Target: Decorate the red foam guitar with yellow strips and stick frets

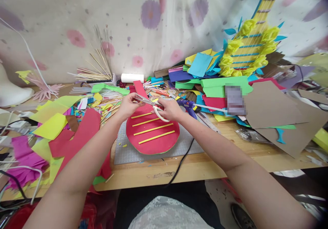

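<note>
My right hand [169,109] grips a pair of scissors [157,107] by the white handles, with the blades pointing left. The blade tips reach the fingers of my left hand [128,105], which are pinched together. What they hold, if anything, is too small to make out. Beneath both hands lies a red paper guitar shape [156,142] with a round body and a narrow red neck [139,88] running away from me. Several yellow strips [153,129] cross its body at a slant. A grey cutting mat [122,157] is under it.
A blue glue gun [189,106] lies right of my right hand, its black cable [181,162] hanging over the table edge. Red paper [87,130] is heaped left, cardboard [276,109] right. A yellow paper guitar [246,51] leans at the back, skewers [98,71] at back left.
</note>
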{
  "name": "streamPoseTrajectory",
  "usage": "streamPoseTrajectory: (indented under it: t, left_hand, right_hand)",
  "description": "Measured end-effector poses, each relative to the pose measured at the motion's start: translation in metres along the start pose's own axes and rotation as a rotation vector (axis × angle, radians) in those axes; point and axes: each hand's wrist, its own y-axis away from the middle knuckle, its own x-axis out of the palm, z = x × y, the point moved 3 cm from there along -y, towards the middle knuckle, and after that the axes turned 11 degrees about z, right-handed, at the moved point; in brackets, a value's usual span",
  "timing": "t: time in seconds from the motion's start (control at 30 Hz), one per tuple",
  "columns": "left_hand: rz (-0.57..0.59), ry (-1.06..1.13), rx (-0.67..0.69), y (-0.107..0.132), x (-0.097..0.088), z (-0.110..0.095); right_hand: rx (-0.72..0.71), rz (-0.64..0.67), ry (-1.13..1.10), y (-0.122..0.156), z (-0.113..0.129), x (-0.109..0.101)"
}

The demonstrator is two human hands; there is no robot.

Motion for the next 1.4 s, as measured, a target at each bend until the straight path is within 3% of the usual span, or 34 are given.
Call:
streamPoseTrajectory:
  t: [0.2,0.5,0.73,0.9,1.07,1.23,1.4]
  left_hand:
    - [-0.018,-0.005,0.016,-0.001,-0.003,0.006]
    - [-0.096,-0.058,0.057,-0.001,-0.006,-0.011]
    - [-0.069,-0.032,0.014,0.0,-0.007,-0.007]
    - [-0.056,-0.07,-0.008,-0.001,-0.009,-0.008]
    - [-0.012,-0.054,0.01,-0.001,-0.009,-0.009]
    - [0.103,-0.126,0.093,-0.001,-0.007,-0.012]
    - [0.164,-0.164,0.099,-0.002,-0.006,-0.015]
  right_hand:
    - [-0.033,-0.008,0.006,-0.005,-0.003,0.001]
    - [-0.037,0.038,-0.075,-0.015,0.005,-0.004]
    - [-0.028,0.009,-0.051,-0.016,-0.002,0.0]
    - [-0.005,-0.003,-0.177,-0.017,-0.007,-0.002]
    - [0.022,-0.008,-0.32,-0.014,-0.014,-0.01]
    - [-0.096,0.076,-0.175,-0.007,-0.014,-0.006]
    - [-0.132,0.06,-0.105,-0.005,-0.012,-0.001]
